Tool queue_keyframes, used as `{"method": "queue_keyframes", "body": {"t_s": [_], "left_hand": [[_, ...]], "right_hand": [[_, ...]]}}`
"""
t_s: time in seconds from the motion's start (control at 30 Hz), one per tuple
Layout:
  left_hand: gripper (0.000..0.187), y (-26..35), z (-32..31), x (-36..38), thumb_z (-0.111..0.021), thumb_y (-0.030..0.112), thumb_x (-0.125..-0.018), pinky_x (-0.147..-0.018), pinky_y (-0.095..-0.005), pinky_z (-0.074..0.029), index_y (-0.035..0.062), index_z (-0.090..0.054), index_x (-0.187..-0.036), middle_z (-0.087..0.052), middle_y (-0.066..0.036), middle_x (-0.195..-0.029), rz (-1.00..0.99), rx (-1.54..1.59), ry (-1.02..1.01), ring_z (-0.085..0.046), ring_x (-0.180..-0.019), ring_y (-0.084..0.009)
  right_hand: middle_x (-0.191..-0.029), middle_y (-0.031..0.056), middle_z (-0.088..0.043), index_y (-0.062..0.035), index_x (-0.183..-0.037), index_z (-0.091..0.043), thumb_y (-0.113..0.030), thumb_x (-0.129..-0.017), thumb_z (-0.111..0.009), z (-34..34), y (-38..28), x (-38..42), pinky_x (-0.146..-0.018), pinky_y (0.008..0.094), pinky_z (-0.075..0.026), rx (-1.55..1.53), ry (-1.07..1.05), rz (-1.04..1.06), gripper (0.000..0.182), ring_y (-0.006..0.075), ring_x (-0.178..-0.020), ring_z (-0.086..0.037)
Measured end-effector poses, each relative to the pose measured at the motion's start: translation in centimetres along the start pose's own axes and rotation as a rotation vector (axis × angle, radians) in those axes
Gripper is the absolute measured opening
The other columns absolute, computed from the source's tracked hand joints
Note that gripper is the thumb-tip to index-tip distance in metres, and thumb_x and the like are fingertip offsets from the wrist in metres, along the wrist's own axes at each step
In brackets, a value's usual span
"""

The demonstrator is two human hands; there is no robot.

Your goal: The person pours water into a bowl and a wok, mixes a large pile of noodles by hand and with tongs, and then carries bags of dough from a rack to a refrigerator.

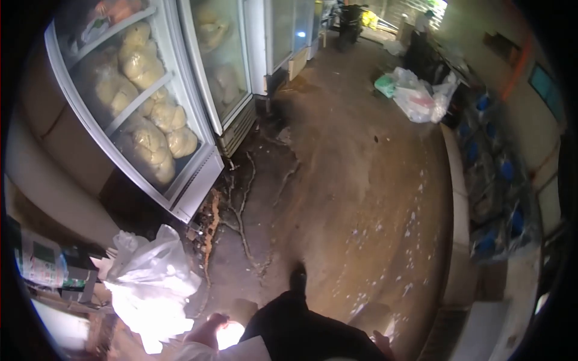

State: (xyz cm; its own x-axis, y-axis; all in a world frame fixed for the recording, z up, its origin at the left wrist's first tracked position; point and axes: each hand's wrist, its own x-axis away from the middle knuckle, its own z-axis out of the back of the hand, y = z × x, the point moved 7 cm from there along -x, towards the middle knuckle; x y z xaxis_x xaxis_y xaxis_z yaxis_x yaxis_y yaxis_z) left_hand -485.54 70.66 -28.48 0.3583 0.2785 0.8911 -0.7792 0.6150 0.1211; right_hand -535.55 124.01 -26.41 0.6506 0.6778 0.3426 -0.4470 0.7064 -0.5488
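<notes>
My left hand [211, 329] is low in the view, beside my leg, with its fingers curled. An overexposed white patch [230, 334] lies against it, too bright to identify. Nearest to that hand is a white plastic bag [155, 280], which stands to its left, partly washed out by glare. At the bottom edge, right of my leg, only part of my right hand [382, 340] shows. A small pale patch borders it, and its fingers are too blurred to read. My dark-clothed leg and shoe [298, 280] point forward along the floor.
Glass-door fridges [198, 135] line the left, the closest holding bagged pale round items [150, 147]. Cracks run through the wet brown floor [361, 180]. Plastic bags [415, 96] lie ahead on the right, near a person [419, 39]. Large bottles with blue parts [506, 171] line the right wall.
</notes>
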Motion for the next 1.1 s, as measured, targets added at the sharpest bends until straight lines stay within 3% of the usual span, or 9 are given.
{"method": "queue_keyframes", "body": {"t_s": [0.13, 0.2, 0.23, 0.3, 0.47, 0.67, 0.8, 0.93, 1.1], "left_hand": [[0.032, 5.4, 11.9, -4.2, -0.057, 0.035, -0.082, -0.074, -0.0389, -0.050, 0.0122, -0.065, -0.103, -0.068, -0.012, -0.084, -0.051, 0.032, 0.188, -0.066, -0.082, -0.0282], [0.039, 4.7, 15.7, -5.6, -0.047, 0.040, -0.089, -0.075, -0.0418, -0.050, 0.0102, -0.064, -0.106, -0.066, -0.018, -0.079, 0.145, 0.351, 0.342, -0.065, -0.081, -0.0311], [0.046, 4.9, 18.4, -6.9, -0.039, 0.045, -0.092, -0.080, -0.0436, -0.048, 0.0092, -0.064, -0.107, -0.065, -0.020, -0.089, 0.162, 0.413, 0.314, -0.064, -0.088, -0.0319], [0.041, 8.8, 29.0, -5.1, -0.040, 0.042, -0.093, -0.090, -0.0445, -0.045, 0.0119, -0.063, -0.109, -0.058, -0.019, -0.116, 0.102, 0.319, 0.489, -0.057, -0.107, -0.0341], [0.034, 13.6, 53.0, 0.3, -0.051, 0.042, -0.088, -0.080, -0.0459, -0.048, 0.0127, -0.066, -0.094, -0.062, -0.018, -0.100, 0.238, 0.560, 0.757, -0.060, -0.096, -0.0348], [0.047, 16.1, 78.9, 4.7, -0.059, 0.047, -0.080, -0.081, -0.0456, -0.048, 0.0046, -0.061, -0.101, -0.064, -0.021, -0.097, 0.411, 0.541, 1.032, -0.061, -0.094, -0.0377], [0.040, 16.9, 94.4, 9.4, -0.069, 0.024, -0.077, -0.074, -0.0408, -0.050, 0.0055, -0.060, -0.111, -0.065, -0.023, -0.095, 0.127, 0.742, 1.560, -0.063, -0.089, -0.0390], [0.038, 18.0, 108.7, 13.0, -0.070, 0.012, -0.075, -0.067, -0.0281, -0.048, -0.0008, -0.062, -0.109, -0.066, -0.008, -0.080, -0.060, 0.923, 1.683, -0.058, -0.071, -0.0120], [0.042, 13.7, 123.1, 12.0, -0.069, 0.002, -0.075, -0.074, -0.0251, -0.046, -0.0018, -0.057, -0.115, -0.061, -0.002, -0.091, -0.341, 1.206, 1.786, -0.055, -0.078, -0.0097]], "right_hand": [[-0.086, 0.0093, -0.065, -0.0038, -0.103, -0.062, -0.026, -0.088, -0.058, 9.5, -4.5, -13.4, -0.060, 0.0351, -0.051, 0.584, -0.112, 0.504, 0.027, 0.0203, -0.079, -0.063], [-0.088, 0.0094, -0.065, -0.0033, -0.100, -0.063, -0.029, -0.088, -0.058, 13.8, -6.6, -16.8, -0.057, 0.0385, -0.051, -0.424, -0.151, -0.725, 0.029, 0.0194, -0.081, -0.064], [-0.093, 0.0150, -0.065, -0.0027, -0.105, -0.061, -0.034, -0.090, -0.052, 16.1, -12.9, -20.6, -0.068, 0.0408, -0.051, 0.248, -0.266, -0.030, 0.036, 0.0238, -0.084, -0.063], [-0.106, 0.0173, -0.061, -0.0024, -0.112, -0.058, -0.037, -0.091, -0.047, 15.4, -6.4, -28.1, -0.082, 0.0405, -0.046, 0.211, -0.284, -0.090, 0.042, 0.0276, -0.095, -0.060], [-0.123, 0.0129, -0.058, -0.0064, -0.127, -0.050, -0.037, -0.090, -0.047, 15.3, 0.1, -47.0, -0.094, 0.0410, -0.044, 0.502, -0.358, 0.217, 0.049, 0.0299, -0.113, -0.055], [-0.123, 0.0125, -0.058, -0.0072, -0.128, -0.049, -0.041, -0.088, -0.051, 21.9, -12.6, -66.3, -0.093, 0.0404, -0.044, 0.125, -0.391, -0.096, 0.053, 0.0293, -0.112, -0.056], [-0.123, 0.0122, -0.058, -0.0076, -0.129, -0.049, -0.043, -0.086, -0.054, 26.1, -15.9, -79.7, -0.091, 0.0400, -0.045, 0.042, -0.381, -0.078, 0.056, 0.0288, -0.111, -0.056], [-0.123, 0.0120, -0.058, -0.0081, -0.130, -0.049, -0.046, -0.085, -0.056, 26.7, -18.6, -93.7, -0.090, 0.0396, -0.045, -0.288, -0.418, -0.123, 0.059, 0.0284, -0.110, -0.057], [-0.123, 0.0117, -0.058, -0.0084, -0.130, -0.048, -0.046, -0.085, -0.057, 32.6, -27.9, -103.9, -0.091, 0.0394, -0.045, -0.004, -0.391, -0.107, 0.060, 0.0279, -0.110, -0.057]]}}
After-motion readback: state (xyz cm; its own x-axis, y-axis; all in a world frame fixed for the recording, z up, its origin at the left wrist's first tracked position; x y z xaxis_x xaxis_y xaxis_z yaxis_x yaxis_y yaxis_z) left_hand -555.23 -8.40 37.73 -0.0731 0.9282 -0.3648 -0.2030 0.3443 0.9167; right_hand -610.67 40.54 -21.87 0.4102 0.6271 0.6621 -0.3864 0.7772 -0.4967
